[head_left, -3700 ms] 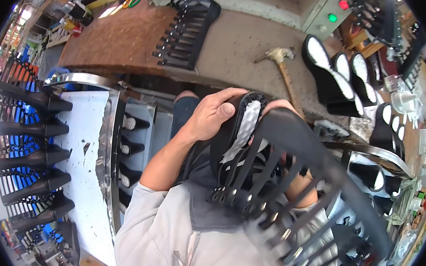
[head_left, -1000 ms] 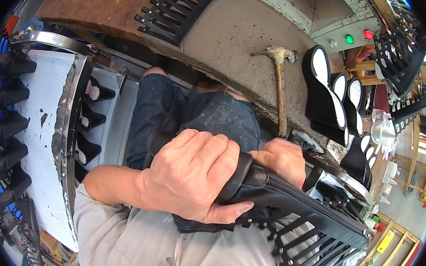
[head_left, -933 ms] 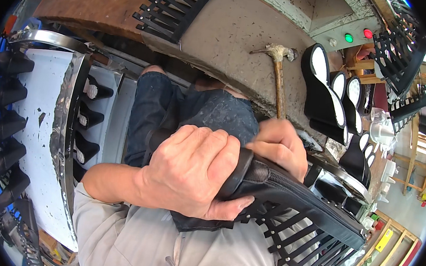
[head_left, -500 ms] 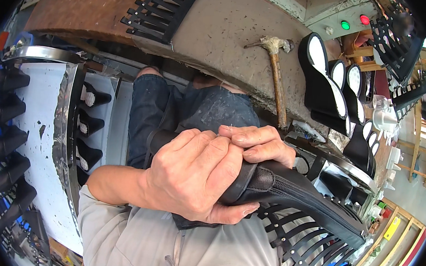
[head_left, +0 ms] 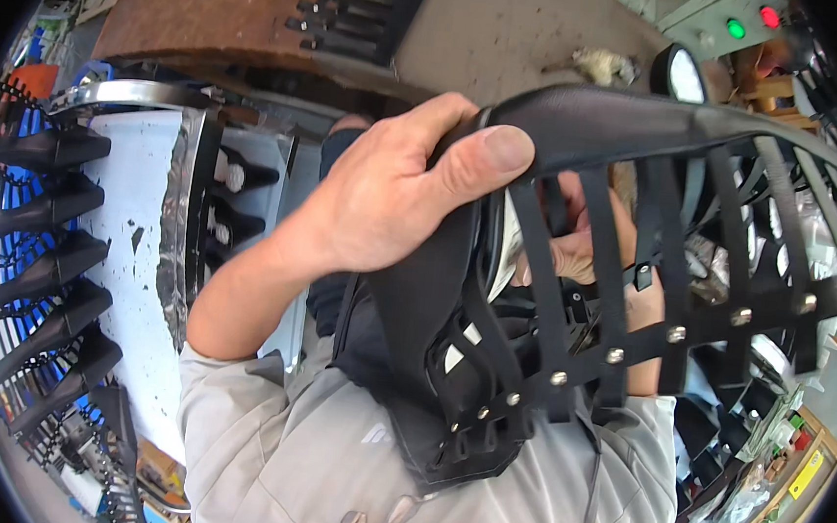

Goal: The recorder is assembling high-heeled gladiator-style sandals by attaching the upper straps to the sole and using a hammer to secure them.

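A black strappy boot [head_left: 635, 131], with a long smooth leather shaft and open straps fixed by metal studs, is held up in front of my chest and reaches far to the right. My left hand [head_left: 385, 190] clasps its closed part, thumb laid over the black leather and fingers passing behind. Behind the hanging straps shows my right hand [head_left: 582, 245], its curled fingers at the boot's opening beside a pale inner edge. The straps cover much of that hand.
Across the workbench [head_left: 476, 30] lie a strappy black upper [head_left: 360, 11] and a hammer [head_left: 606, 68], mostly hidden by the boot. A white-soled wedge shoe [head_left: 687, 78] stands behind it. Left are a metal-edged white shelf [head_left: 133, 210] and a row of black shoes [head_left: 40, 197].
The boot has been swung up and turned, so its straps now spread out at the right. My hands, together before, have parted; the right has gone behind the straps.
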`<state>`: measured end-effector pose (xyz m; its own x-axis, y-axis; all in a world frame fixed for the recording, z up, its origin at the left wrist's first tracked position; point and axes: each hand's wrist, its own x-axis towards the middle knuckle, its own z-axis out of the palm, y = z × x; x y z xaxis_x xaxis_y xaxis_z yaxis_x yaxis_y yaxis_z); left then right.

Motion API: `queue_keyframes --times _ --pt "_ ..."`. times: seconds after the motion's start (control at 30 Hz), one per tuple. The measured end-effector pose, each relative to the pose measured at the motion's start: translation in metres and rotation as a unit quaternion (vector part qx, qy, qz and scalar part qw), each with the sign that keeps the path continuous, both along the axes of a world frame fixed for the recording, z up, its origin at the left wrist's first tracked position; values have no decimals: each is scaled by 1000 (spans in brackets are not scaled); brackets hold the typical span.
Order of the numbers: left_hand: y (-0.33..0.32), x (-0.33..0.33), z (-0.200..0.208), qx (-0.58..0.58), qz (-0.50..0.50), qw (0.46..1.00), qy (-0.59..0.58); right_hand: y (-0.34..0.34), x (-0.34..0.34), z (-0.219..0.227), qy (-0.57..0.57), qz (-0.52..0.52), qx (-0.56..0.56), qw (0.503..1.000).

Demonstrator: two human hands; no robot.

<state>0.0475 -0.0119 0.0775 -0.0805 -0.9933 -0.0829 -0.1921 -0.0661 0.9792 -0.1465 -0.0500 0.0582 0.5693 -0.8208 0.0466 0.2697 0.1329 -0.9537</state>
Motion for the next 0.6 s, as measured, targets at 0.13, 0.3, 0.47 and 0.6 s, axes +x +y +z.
queue_keyframes --times 0.13,0.3,0.47,0.6 --pt "3 6 -7 -12 -76 994 78 -8 -14 8 97 88 104 986" --pt "15 6 -9 -10 -37 999 25 -7 -13 -10 167 137 100 971" --pt "12 -3 -19 -58 -17 998 30 -9 -23 3 166 143 170 961" --pt "11 -1 -12 -22 -66 998 9 -2 -21 12 217 103 109 965"
